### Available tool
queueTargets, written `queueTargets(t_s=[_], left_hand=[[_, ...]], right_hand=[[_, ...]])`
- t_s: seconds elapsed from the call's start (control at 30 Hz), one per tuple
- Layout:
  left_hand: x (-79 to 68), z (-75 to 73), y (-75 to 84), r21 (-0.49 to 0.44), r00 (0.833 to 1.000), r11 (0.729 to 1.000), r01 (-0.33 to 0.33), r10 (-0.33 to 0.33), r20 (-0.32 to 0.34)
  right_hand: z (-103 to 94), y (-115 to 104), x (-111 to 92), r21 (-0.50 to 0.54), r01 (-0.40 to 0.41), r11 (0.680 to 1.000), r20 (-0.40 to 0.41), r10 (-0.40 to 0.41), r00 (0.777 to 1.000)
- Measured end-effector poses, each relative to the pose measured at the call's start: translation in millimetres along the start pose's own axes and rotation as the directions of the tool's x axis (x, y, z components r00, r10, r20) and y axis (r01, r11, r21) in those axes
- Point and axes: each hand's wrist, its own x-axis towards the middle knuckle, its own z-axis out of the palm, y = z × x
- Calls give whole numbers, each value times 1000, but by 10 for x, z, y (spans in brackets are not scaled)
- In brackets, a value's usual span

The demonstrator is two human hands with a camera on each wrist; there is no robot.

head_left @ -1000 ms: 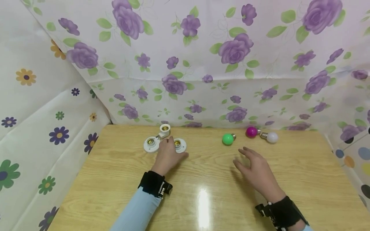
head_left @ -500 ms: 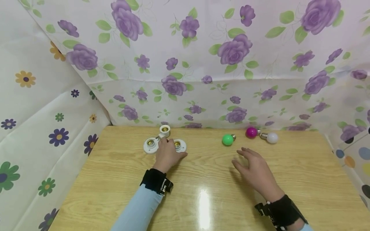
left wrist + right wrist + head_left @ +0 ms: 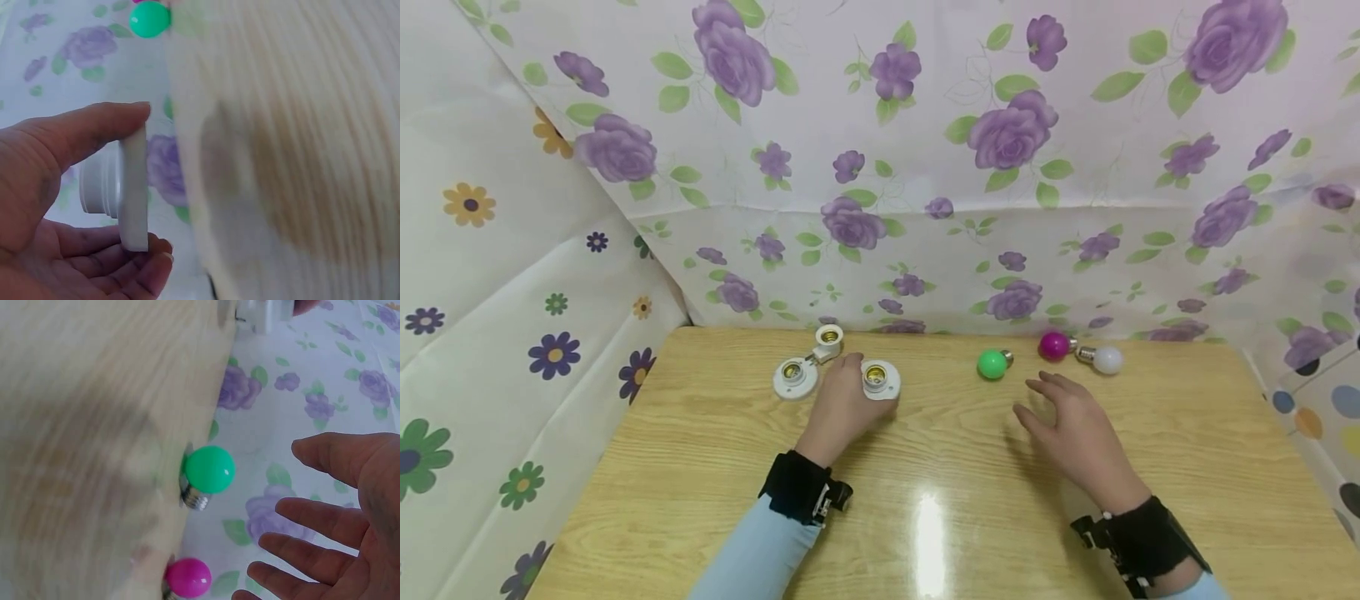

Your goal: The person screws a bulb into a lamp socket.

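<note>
Socket (image 3: 881,381) sits pinched in the left hand (image 3: 837,407), while the green bulb (image 3: 992,364), cap (image 3: 1008,357) toward 2 o'clock, lies at 10 o'clock from the nearer right hand (image 3: 1081,433), its fingers spread, holding nothing.

**Hidden, Truncated and Unresolved Parts**

Head view: the held lamp holder (image 3: 878,380) hides part of the left hand (image 3: 837,408); the left sleeve (image 3: 751,554) and right sleeve (image 3: 1198,588) run off the lower edge. Whether the prongs (image 3: 810,358) of the plug-in holder (image 3: 830,345) touch the neighbouring round holder (image 3: 795,386) is too small to tell. Right wrist view: picture edges cut the right hand (image 3: 369,531) and the base of the magenta bulb (image 3: 189,577). Left wrist view: the held lamp holder's socket opening is turned out of sight. Both wrist views: tabletop (image 3: 300,125) blurred.
</note>
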Motion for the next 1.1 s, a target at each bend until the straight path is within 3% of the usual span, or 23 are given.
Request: queueTargets(t_s=[0.13,0.37,0.63,0.8,0.93,1.1], left_hand=[[-67,-60,115,-54,998,997,-55,54,-23],[-166,-91,279,-56,987,987,-152,148,-66],[-289,-35,351,-109,971,976,-189,169,-170],[-323,5,345,-98,957,972,-215,189,-219],[-323,38,325,-73,956,972,-223,203,-213],[-308,72,307,-72,966,975,-211,197,-168]], right_hand=[[-78,65,43,-1,-7,1000,-22,7,1000],[-171,281,125,-2,-55,998,-42,55,998],[-202,565,268,-7,-41,999,-79,41,996],[-208,784,375,-18,-104,994,-65,102,993],[-187,975,454,-18,-163,986,-27,163,986],[-174,1121,504,-48,-240,969,6,241,971]])
